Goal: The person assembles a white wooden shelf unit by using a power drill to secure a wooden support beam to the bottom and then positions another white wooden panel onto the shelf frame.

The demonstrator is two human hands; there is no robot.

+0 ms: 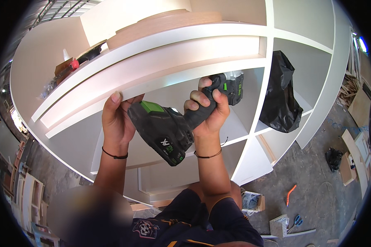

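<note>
My right hand (pixel 210 109) is wrapped round the handle of a black and green cordless drill (pixel 163 136). The drill lies slantwise, its thick battery base toward my left hand and its head up at the right, under a white cabinet rail (pixel 160 83). A silvery part shows at the head, but its tip is hidden. My left hand (pixel 118 119) grips the rail's lower edge, thumb in front and fingers partly hidden behind, close beside the battery. Both belong to a large white cabinet (pixel 269 49) with several compartments.
A black plastic bag (pixel 280 94) hangs in the right compartment. Loose tools and a red-tipped item (pixel 74 64) lie on the upper left shelf. On the floor at right are an orange tool (pixel 291 194), blue-handled scissors (pixel 297 220), a small box (pixel 253 201) and board scraps (pixel 354 156).
</note>
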